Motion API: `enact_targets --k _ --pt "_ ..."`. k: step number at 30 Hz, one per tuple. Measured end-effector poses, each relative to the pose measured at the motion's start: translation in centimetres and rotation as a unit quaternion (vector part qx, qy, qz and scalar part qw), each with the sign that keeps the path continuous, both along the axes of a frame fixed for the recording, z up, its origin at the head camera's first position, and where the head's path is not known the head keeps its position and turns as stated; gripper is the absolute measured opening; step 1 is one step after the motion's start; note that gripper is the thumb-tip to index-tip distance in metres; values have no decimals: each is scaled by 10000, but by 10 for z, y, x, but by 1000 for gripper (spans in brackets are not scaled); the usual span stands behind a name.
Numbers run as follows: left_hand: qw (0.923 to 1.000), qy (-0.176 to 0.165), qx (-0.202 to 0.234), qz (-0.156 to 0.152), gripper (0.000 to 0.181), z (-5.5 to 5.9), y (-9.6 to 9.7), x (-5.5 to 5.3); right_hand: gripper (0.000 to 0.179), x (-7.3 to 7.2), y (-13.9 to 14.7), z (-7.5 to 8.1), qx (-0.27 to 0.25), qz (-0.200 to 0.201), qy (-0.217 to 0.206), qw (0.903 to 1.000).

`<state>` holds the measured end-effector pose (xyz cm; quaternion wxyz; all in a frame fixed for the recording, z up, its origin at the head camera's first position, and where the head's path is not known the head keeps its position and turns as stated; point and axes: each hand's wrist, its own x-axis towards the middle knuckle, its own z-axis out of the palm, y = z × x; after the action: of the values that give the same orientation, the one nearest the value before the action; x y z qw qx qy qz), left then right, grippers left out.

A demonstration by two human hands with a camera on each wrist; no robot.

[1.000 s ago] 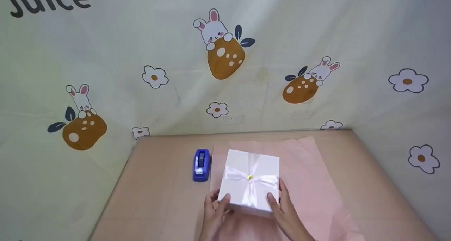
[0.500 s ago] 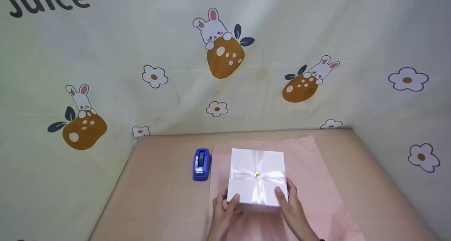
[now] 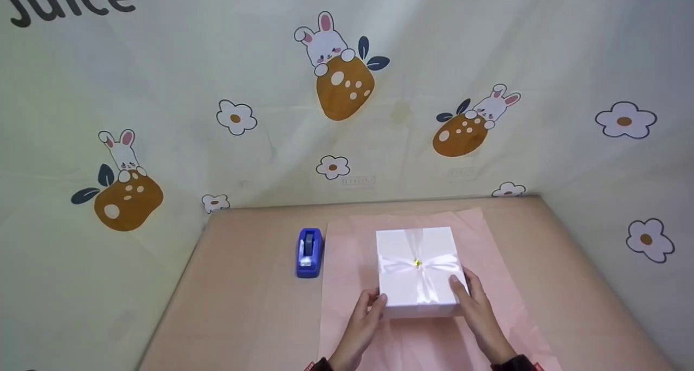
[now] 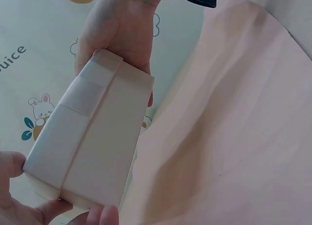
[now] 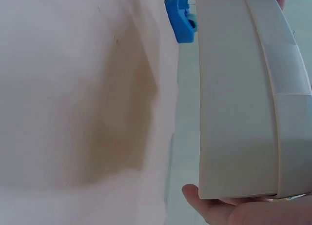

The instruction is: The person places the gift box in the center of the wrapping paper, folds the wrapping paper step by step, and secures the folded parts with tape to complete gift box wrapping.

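Note:
A white gift box (image 3: 398,289) is held up over a pink sheet of paper (image 3: 352,262), on which its shadow falls. White satin ribbon (image 3: 426,289) crosses the lid, with a small yellow-gold piece at the centre. My left hand (image 3: 362,319) grips the near left corner, thumb on the edge. At the right side my right hand (image 3: 482,311) holds it, thumb on top. In the left wrist view, fingers (image 4: 103,216) curl under the box (image 4: 105,156). The right wrist view shows the box side (image 5: 239,108) with the right thumb (image 5: 209,208) beneath it; other fingers are mostly hidden.
A blue tape dispenser (image 3: 309,253) stands left of the paper on the brown tabletop (image 3: 249,284). Behind and to both sides rises a pale curtain (image 3: 271,62) printed with rabbits, fruit and flowers.
Both hands have carried the box to the right and slightly away, turning it a little counterclockwise. The tape dispenser and the paper stay where they were.

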<state>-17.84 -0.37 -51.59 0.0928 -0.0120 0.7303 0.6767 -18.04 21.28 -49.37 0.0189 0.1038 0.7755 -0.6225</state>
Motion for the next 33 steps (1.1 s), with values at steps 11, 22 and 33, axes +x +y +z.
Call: enact_targets --k 11,22,33 --pt "9971 -270 202 -689 50 -19 17 -16 79 -16 33 -27 -443 -178 -329 9983" --pt "9944 -205 424 -944 47 -40 25 -17 82 -24 50 -55 -981 -188 -820 9916" --pt "9960 -166 295 -822 49 -43 26 -21 83 -27 48 -58 -834 -100 -832 9930"
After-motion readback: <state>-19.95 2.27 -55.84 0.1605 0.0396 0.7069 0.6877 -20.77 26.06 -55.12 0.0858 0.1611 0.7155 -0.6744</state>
